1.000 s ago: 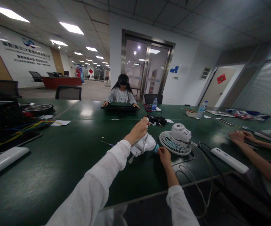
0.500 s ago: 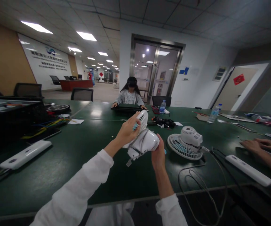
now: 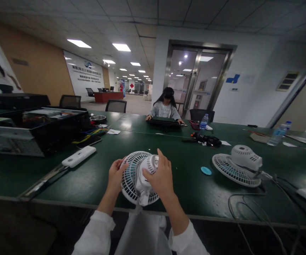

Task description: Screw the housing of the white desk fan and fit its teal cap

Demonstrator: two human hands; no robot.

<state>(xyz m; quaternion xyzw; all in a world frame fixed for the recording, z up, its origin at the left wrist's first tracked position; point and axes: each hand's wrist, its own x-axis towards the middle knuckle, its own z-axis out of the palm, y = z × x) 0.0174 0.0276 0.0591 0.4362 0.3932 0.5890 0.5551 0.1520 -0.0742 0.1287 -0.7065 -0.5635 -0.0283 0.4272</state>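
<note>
I hold a small white fan (image 3: pixel 135 177) above the near edge of the green table (image 3: pixel 94 177), its round grille toward the table and its motor housing toward me. My left hand (image 3: pixel 116 173) grips the grille's left rim. My right hand (image 3: pixel 159 177) is closed over the motor housing. A small blue round cap (image 3: pixel 206 170) lies on the table to the right of my hands. A second white fan (image 3: pixel 239 164) lies grille-down further right, its cable trailing off toward the table's edge.
A white power strip (image 3: pixel 79 156) lies to the left, beside a black crate (image 3: pixel 36 129) of parts and coloured wires. A person sits across the table at a black keyboard (image 3: pixel 165 122). Water bottles (image 3: pixel 203 121) and black cables (image 3: pixel 208 140) lie beyond.
The view has swung left. I have turned the fan over and pulled it toward me, so the grille faces away. The blue cap now lies on the table.
</note>
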